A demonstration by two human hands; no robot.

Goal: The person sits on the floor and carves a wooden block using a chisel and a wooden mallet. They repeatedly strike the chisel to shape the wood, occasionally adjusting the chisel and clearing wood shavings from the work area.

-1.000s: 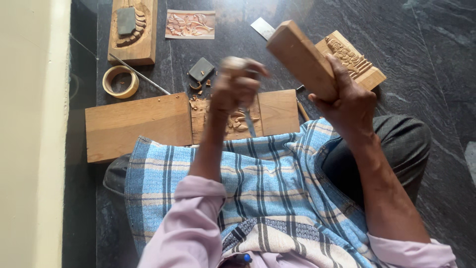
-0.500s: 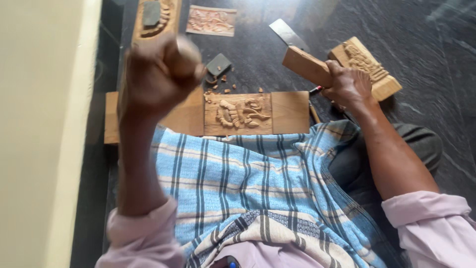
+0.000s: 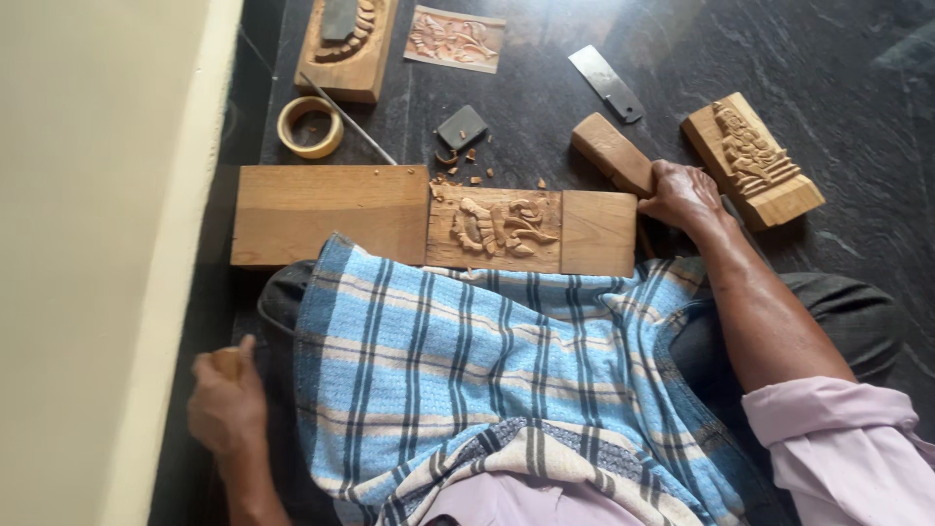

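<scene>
A long wooden plank lies across the dark floor in front of my lap, with a carved relief panel in its middle. My right hand is closed on a wooden mallet block that rests on the floor just beyond the plank's right end. My left hand is low at my left side by the wall, fingers curled around a small wooden handle whose tip shows above my fist. A blue checked cloth covers my lap.
A carved wooden block lies right of the mallet. A flat metal blade, a small dark stone, wood chips, a tape ring, a thin rod, a carved tray and a small relief tile lie beyond. A cream wall stands at left.
My right hand has lowered the mallet from the air down to the floor. My left hand has swung from above the plank, up, then down to my left side.
</scene>
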